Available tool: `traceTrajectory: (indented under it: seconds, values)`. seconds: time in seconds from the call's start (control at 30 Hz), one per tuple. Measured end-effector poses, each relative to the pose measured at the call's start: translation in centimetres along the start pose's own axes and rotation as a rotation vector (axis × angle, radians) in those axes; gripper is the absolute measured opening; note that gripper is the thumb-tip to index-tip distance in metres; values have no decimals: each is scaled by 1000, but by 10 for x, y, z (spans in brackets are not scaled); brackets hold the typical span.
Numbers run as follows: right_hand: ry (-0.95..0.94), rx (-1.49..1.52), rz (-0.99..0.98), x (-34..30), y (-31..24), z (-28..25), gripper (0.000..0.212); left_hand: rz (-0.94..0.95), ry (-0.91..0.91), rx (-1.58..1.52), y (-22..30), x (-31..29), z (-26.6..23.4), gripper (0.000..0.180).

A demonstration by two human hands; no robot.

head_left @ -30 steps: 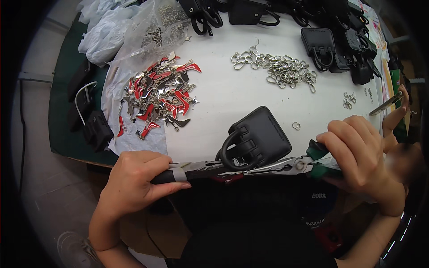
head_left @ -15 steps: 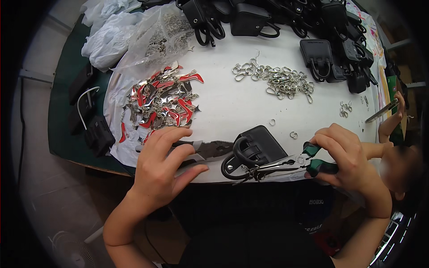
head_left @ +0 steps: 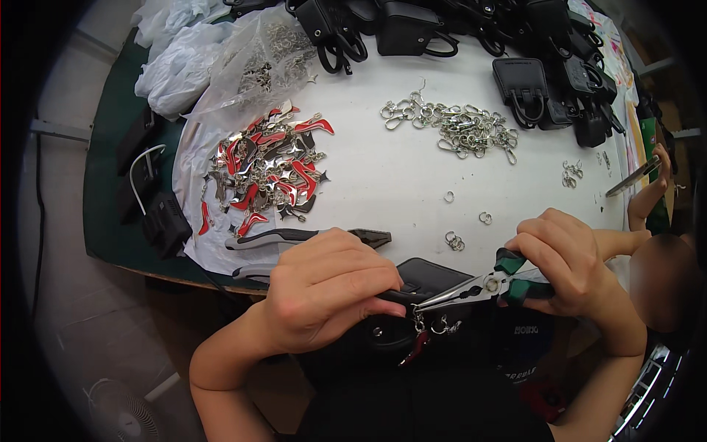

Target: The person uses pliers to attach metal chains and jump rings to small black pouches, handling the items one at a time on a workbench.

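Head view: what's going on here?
A person's left hand holds a small black bag at the table's edge. The right hand grips green-handled pliers, their tips at the top of a chain with a hanging red charm. Grey-and-black pliers lie on the table, near a pile of charms.

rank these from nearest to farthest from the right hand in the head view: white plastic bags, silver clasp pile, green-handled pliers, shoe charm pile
From the right hand:
1. Green-handled pliers: in its grip.
2. Silver clasp pile: farther back on the table, slightly left.
3. Shoe charm pile: well to the left.
4. White plastic bags: far left, at the back.
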State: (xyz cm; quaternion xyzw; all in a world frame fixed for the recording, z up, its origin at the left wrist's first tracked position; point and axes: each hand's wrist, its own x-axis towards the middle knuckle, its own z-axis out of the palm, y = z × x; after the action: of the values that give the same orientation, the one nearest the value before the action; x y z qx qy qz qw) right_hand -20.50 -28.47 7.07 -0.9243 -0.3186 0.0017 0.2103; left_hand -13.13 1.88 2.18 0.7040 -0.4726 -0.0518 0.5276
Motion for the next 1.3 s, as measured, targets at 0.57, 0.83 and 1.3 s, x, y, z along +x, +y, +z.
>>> traceTrajectory:
  seconds: [0.57,0.83,1.3]
  values:
    - [4,-367,-29,8,-12,-15,45,-74,35,105,2,2,5,30]
    - [-14,-63,295,-1,-15,-16,60,54,108,272,5,-5,9,30]
    - [299,-373,489,-31,28,36,57,51,164,268,6,-15,9,29]
